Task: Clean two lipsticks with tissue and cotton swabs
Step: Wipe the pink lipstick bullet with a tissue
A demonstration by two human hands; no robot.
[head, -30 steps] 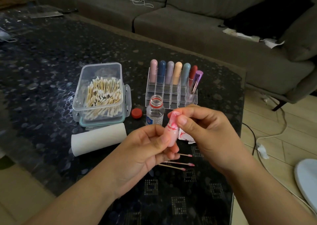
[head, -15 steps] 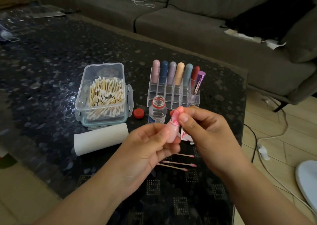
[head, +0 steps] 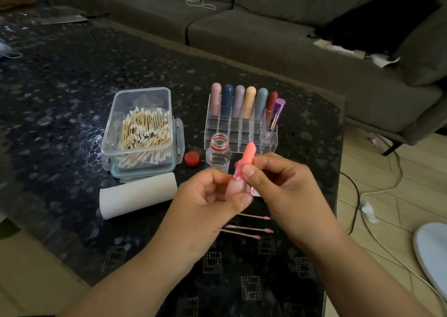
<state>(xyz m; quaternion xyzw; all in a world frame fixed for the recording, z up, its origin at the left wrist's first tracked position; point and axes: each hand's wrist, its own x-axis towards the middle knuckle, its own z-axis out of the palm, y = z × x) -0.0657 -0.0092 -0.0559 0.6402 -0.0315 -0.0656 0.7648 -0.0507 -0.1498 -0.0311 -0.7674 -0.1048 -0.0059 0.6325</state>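
No brand name or label can be read anywhere; the print on the small clear bottle (head: 218,153) and on the pastel tubes is too small and blurred to make out.

The lipstick (head: 242,171) is held above the near middle of the dark patterned surface (head: 60,74). Its coral stick is raised out of a pale, pink-smeared tube, tilted toward 1 o'clock. The left hand (head: 212,195) curls its fingers round the lower tube. The right hand (head: 278,183) pinches the upper part with thumb and forefinger, just below the coral stick. Both forearms come in from the bottom edge.

At 12 o'clock from the hands stands the open bottle, with its red cap (head: 192,158) lying just to its 9 o'clock side. Behind it a clear acrylic organizer (head: 242,128) holds a row of capped lipsticks and a metallic purple tube (head: 277,113) leaning in its right-most slot. At 10 o'clock sits a clear plastic box (head: 140,130) full of cotton swabs, and at 9 o'clock a tissue roll (head: 137,194) lies on its side. Three used swabs (head: 249,229) with pink tips lie at 6 o'clock, partly hidden by the left hand. A stained scrap of tissue (head: 255,191) peeks between the hands. A grey sofa (head: 266,38) runs along the far side.
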